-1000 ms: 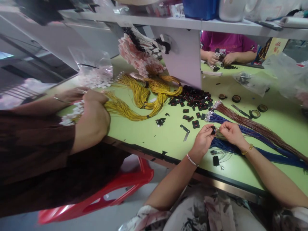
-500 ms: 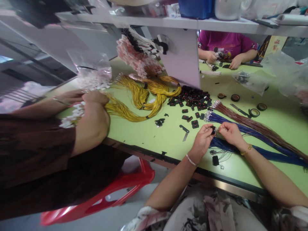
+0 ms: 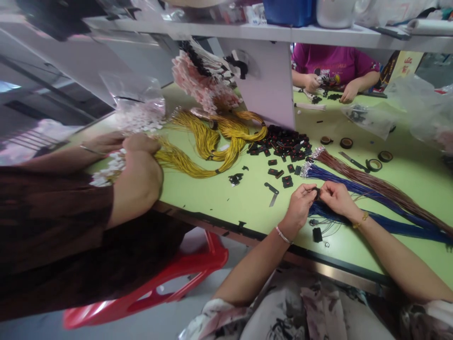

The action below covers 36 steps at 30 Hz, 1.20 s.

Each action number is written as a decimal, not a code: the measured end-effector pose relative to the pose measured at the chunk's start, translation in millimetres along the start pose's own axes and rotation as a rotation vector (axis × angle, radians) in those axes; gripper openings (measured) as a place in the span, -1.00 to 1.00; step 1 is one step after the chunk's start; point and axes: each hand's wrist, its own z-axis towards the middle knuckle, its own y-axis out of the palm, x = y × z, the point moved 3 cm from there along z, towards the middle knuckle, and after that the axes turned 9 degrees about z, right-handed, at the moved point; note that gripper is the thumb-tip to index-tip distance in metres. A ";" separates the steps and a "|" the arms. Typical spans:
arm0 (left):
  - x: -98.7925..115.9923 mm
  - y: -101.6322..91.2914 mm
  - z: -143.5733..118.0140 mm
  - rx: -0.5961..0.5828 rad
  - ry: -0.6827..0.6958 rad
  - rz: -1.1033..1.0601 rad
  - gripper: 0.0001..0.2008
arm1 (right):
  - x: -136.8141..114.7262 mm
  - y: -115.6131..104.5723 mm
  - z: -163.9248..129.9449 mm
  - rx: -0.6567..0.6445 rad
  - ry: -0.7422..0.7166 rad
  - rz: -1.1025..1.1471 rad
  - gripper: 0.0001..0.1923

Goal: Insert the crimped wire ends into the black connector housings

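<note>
Pinching 1 small black connector (image 3: 316, 192) between the fingertips of both hands, the person holds it just above the green table (image 3: 230, 198), near its front edge. The left hand (image 3: 299, 208) grips it from the left, the right hand (image 3: 336, 198) closes on it and on thin wires from the right. Under the hands lie 2 long wire bundles, 1 blue (image 3: 371, 193) and 1 brown (image 3: 382, 182). A heap of black connectors (image 3: 283, 141) sits behind, too many to count. 4 tape rolls (image 3: 373, 165) lie farther right. Yellow wires (image 3: 212, 139) spread to the left, where a co-worker's hand (image 3: 139, 177) clutches a bunch. 1 clear bag (image 3: 138, 106) holds white pieces.
</note>
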 end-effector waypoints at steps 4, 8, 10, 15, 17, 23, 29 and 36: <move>9.1 9.2 -27.1 -0.009 0.233 0.159 -0.84 | 1.9 -14.7 6.7 -0.135 0.142 0.190 -0.75; 0.3 38.2 -72.9 -0.594 0.510 0.571 -0.82 | 1.6 -16.6 7.6 -0.257 0.110 0.098 -0.74; -13.5 49.2 -91.9 -0.894 0.625 0.744 -0.74 | 4.1 -8.2 5.8 -0.275 0.053 -0.067 -0.78; -15.8 45.1 -92.8 -0.929 0.688 0.820 -0.77 | 15.0 9.6 3.1 -0.207 0.050 -0.304 -0.82; 3.4 26.9 -72.3 -0.665 0.608 0.762 -0.82 | 17.2 10.9 2.7 -0.219 0.064 -0.323 -0.84; 53.3 -53.0 1.4 0.181 0.420 0.649 -0.86 | 11.7 7.2 0.1 -0.194 0.016 -0.381 -0.86; 47.0 -68.4 17.1 0.200 0.381 0.832 -0.85 | 10.5 8.0 0.2 -0.262 0.008 -0.355 -0.85; 51.4 -65.3 13.5 0.201 0.383 0.665 -0.80 | 4.4 2.4 -0.4 -0.202 -0.018 -0.138 -0.89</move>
